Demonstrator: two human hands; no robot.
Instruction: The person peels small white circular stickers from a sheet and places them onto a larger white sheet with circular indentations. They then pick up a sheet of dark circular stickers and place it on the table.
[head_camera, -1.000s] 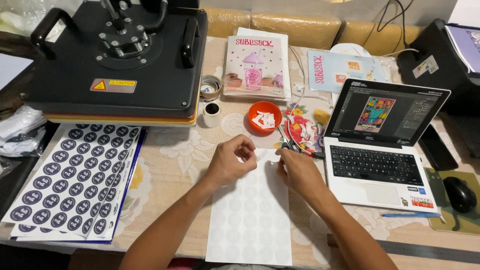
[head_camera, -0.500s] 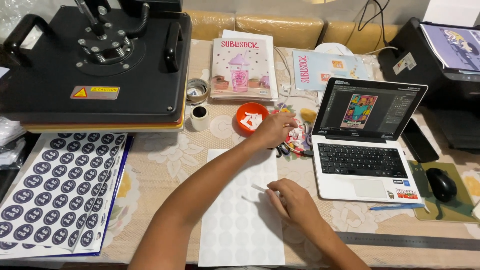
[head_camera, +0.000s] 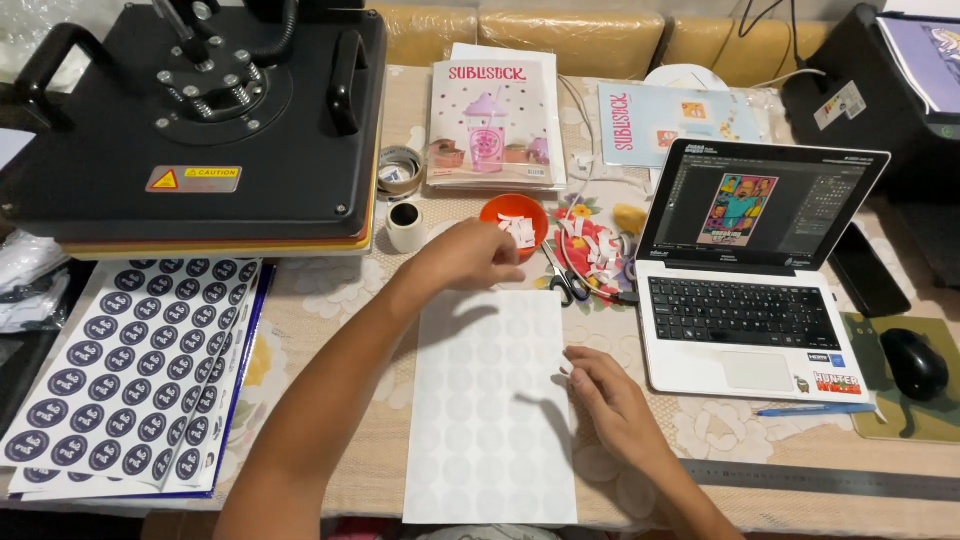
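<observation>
Scissors (head_camera: 570, 285) and a laptop (head_camera: 745, 270) flank the bowl (head_camera: 514, 222). Left hand (head_camera: 465, 255) hovers beside it, fingers loose; right hand (head_camera: 610, 395) rests open-fingered on the sheet (head_camera: 490, 420).

i see a matt white paper sheet (head_camera: 490, 400) under my hands, a glossy orange plastic bowl (head_camera: 513, 215), a matt black metal heat press (head_camera: 200, 120), and smooth printed sticker sheets (head_camera: 130, 370).

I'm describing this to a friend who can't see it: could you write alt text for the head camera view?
A person's left hand reaches toward a small orange bowl of white scraps, while the right hand rests at the edge of a white sheet of round stickers on a table. Around them sit a black heat press, printed sticker sheets and an open laptop.
</observation>
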